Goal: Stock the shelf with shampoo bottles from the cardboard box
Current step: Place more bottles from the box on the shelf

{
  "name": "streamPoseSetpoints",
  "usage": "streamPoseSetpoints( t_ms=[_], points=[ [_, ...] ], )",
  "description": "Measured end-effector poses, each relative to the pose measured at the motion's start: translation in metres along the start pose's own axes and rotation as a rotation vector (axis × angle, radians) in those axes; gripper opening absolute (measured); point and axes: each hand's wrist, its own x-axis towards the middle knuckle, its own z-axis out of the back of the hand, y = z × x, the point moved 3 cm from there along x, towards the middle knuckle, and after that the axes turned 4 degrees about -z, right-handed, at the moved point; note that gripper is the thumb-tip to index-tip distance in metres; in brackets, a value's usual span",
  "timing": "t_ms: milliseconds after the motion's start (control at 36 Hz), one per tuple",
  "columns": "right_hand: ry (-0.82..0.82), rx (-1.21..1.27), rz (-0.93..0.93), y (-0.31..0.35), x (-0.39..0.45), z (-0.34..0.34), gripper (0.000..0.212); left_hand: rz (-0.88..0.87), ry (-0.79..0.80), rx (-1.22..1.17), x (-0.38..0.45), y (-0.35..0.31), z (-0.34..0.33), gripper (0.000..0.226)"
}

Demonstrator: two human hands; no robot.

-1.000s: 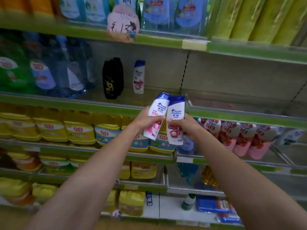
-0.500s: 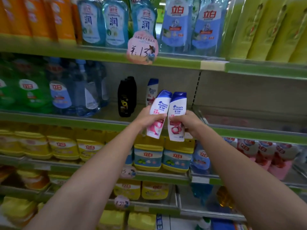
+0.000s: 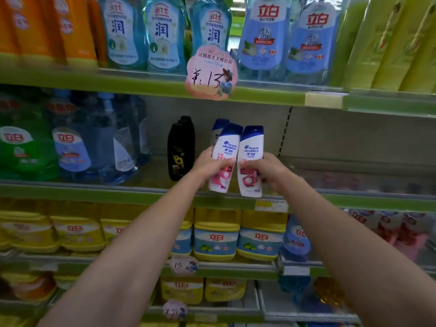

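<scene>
Even, soft store light, no hard shadows; edges bow and smear, left bottles (image 3: pixel 70 142) blurred.

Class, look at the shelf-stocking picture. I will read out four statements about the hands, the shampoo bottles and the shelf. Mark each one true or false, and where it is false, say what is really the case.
1. Each hand holds one white shampoo bottle. True: the left hand grips the left bottle, the right hand the right bottle.
2. Both held bottles have red caps. False: the caps are blue.
3. Black bottles stand on the shelf left of the held bottles. True.
4. The price tag above reads 25. False: it reads 13.
</scene>
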Motion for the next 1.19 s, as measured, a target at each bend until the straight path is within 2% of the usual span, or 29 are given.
streamPoseSetpoints(
  t_ms=[278, 361, 556, 639, 722, 833, 917, 944, 1056, 1194],
  points=[
    [-0.043, 0.028, -0.031, -0.005, 0.026, -0.001, 0.037, 0.090, 0.038, 0.007, 0.036, 0.024, 0.002, 0.019],
    [-0.072, 0.036, -0.040, -0.007, 0.035, -0.001, 0.039, 0.135, 0.027, -0.014, 0.046, 0.038, 0.002, 0.033],
    [-0.089, 0.097, -0.034, -0.012, 0.050, -0.001, 0.037, 0.195, -0.074, -0.191, 0.070, 0.063, 0.007, 0.042],
    [-0.088, 0.115, -0.027, -0.016, 0.059, -0.001, 0.040, 0.222, -0.067, -0.229, 0.078, 0.068, 0.008, 0.041],
    [-0.094, 0.125, -0.030, -0.020, 0.068, -0.002, 0.040, 0.232, 0.015, -0.204, 0.082, 0.068, 0.004, 0.028],
    [-0.098, 0.162, -0.068, -0.024, 0.077, -0.005, 0.034, 0.198, 0.000, -0.235, 0.087, 0.066, 0.002, 0.034],
    [-0.092, 0.201, -0.071, -0.026, 0.083, -0.006, 0.036, 0.113, -0.017, -0.241, 0.097, 0.069, 0.004, 0.060],
    [-0.088, 0.205, -0.067, -0.027, 0.084, -0.006, 0.036, 0.099, -0.019, -0.235, 0.098, 0.070, 0.004, 0.061],
    [-0.086, 0.212, -0.056, -0.030, 0.088, -0.007, 0.036, 0.069, -0.030, -0.191, 0.097, 0.064, -0.001, 0.047],
    [-0.077, 0.238, -0.048, -0.031, 0.091, -0.009, 0.036, 0.061, -0.016, -0.183, 0.102, 0.067, -0.004, 0.050]
  ],
)
